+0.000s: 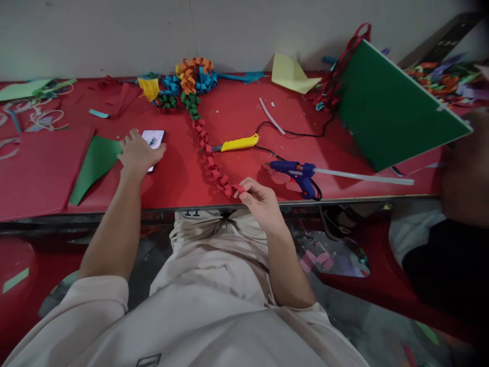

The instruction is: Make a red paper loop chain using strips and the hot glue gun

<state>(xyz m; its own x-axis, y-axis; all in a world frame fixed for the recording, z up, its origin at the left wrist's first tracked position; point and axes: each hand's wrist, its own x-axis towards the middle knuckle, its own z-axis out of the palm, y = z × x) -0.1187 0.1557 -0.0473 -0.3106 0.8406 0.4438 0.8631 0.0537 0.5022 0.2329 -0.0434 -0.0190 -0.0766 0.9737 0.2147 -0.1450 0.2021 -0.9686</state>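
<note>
A paper chain point(209, 159) runs across the red table, red links at the near end, then green, orange and blue ones toward the wall. My right hand point(262, 201) pinches its last red link close to the table's front edge. Over on the left, my left hand point(137, 153) rests with fingers spread, partly covering a phone point(156, 137) with a lit screen. Its fingertips also reach the edge of a green paper sheet point(93, 165). Between the chain and the glue gun point(296, 173) lies a yellow box cutter point(240, 143).
Red paper sheets point(42, 168) are stacked at left. A green board point(393, 107) leans at right, near another person point(466, 168). A clear glue stick point(362, 176) juts from the glue gun. A black cord point(305, 135) crosses the table. Yellow paper point(292, 74) lies by the wall.
</note>
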